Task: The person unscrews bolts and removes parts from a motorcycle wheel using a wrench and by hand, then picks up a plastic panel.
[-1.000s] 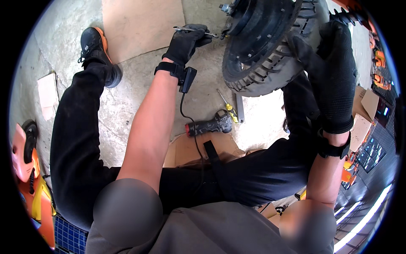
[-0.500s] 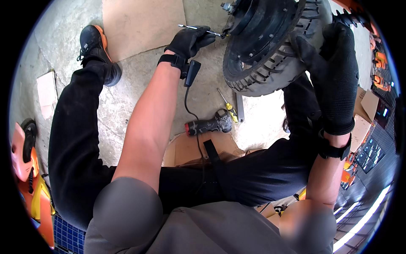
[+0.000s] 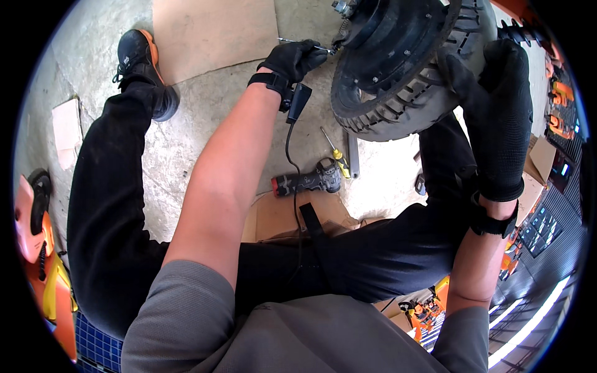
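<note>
Head view: left hand (image 3: 293,60) has a closed grip on a thin metal tool (image 3: 285,40), tip at the small fitting (image 3: 336,48) beside the hub. Can't confirm whether it's seated. Right hand (image 3: 497,93) is wide, thumb apart from fingers, up against the tire (image 3: 388,128); exact contact unclear. The wheel (image 3: 398,68) stands tilted at top, right of center, above the concrete floor (image 3: 205,105).

Progress, my read: mid-job at the fitting, which is still in place. Axle nut (image 3: 342,7) and rim bolts visible on the wheel. No finished step I can verify; fitting work looks outstanding. Power tool (image 3: 311,180), yellow screwdriver (image 3: 340,163) and metal bar (image 3: 353,155) lie unused below the tire.
</note>
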Motion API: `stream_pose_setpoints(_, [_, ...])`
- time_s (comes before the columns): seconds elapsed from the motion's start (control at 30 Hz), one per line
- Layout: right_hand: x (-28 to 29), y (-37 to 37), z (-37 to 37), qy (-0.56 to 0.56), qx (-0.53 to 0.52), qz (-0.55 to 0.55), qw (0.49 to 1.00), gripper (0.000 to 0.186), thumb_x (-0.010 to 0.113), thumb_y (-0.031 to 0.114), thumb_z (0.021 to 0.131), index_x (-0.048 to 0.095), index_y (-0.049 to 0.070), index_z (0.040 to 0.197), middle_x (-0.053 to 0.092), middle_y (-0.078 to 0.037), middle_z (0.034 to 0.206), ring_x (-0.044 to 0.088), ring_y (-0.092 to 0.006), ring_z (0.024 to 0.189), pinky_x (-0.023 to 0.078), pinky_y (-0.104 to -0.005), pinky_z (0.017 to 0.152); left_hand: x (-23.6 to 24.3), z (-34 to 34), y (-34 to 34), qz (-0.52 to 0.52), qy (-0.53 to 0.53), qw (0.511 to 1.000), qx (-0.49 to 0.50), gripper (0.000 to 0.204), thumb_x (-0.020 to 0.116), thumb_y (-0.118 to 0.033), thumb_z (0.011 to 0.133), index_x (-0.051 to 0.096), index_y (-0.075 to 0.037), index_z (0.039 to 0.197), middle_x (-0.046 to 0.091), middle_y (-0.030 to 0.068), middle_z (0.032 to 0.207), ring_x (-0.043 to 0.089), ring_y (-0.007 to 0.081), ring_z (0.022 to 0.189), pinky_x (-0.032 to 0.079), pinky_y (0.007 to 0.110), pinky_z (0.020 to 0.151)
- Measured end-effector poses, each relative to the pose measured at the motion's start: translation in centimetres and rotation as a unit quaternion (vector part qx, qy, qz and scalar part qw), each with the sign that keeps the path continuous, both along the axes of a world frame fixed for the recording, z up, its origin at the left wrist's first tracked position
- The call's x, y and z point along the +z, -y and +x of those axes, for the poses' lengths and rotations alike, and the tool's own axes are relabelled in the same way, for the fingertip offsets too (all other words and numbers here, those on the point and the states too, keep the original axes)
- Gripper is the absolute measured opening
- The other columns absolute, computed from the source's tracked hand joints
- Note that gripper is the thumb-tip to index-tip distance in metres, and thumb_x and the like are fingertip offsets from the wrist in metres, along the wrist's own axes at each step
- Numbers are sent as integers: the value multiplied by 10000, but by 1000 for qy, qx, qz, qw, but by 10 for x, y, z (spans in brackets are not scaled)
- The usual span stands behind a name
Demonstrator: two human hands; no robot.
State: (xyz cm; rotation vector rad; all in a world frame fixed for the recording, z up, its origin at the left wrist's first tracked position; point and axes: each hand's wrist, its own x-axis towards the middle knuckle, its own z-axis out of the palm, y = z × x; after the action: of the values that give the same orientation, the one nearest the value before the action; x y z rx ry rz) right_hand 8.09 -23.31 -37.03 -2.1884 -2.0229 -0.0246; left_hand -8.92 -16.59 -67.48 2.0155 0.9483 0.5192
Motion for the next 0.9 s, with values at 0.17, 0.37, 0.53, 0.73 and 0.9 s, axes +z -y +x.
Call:
stream_pose_setpoints(0.17, [1, -1, 0, -8, 16, 1, 1000, 434, 768, 288, 832, 515, 24, 1066, 525, -31, 788, 518, -93, 689, 458, -246, 596, -33, -6, -4, 23, 108, 994, 3, 266, 622, -94, 912, 609, -7, 1163, 701, 119, 1019, 689, 191, 923, 553, 290, 824])
stream_pose_setpoints(0.37, [2, -1, -2, -15, -19, -26, 999, 416, 764, 284, 836, 518, 28, 1055, 521, -27, 787, 502, -89, 688, 451, -241, 599, -15, 4, -7, -409, 335, 840, 118, 225, 606, -77, 913, 606, 22, 1115, 693, 106, 1008, 691, 173, 899, 564, 262, 829])
stream_pose_setpoints(0.53, [2, -1, -2, -58, 8, -13, 998, 405, 761, 280, 839, 513, 32, 1043, 526, -28, 787, 508, -87, 702, 450, -238, 608, 28, 11, 1, -344, 285, 885, 132, 207, 616, -172, 910, 632, 4, 1017, 695, 103, 888, 691, 180, 809, 551, 296, 731])
stream_pose_setpoints(0.73, [2, -2, -10, -33, 16, 16, 999, 397, 766, 257, 834, 504, 29, 1026, 502, -16, 763, 488, -90, 682, 443, -244, 602, 57, 24, 11, 25, 126, 982, 142, 203, 552, -199, 921, 629, -29, 842, 641, 168, 751, 619, 372, 722, 489, 438, 654])
stream_pose_setpoints(0.9, [4, -2, -9, -67, 2, -1, 998, 385, 770, 246, 829, 498, 34, 1000, 469, -8, 739, 447, -87, 655, 414, -249, 577, 64, 23, 13, 51, 98, 986, 125, 176, 579, -200, 891, 633, -34, 867, 634, 174, 755, 621, 361, 727, 487, 434, 653])
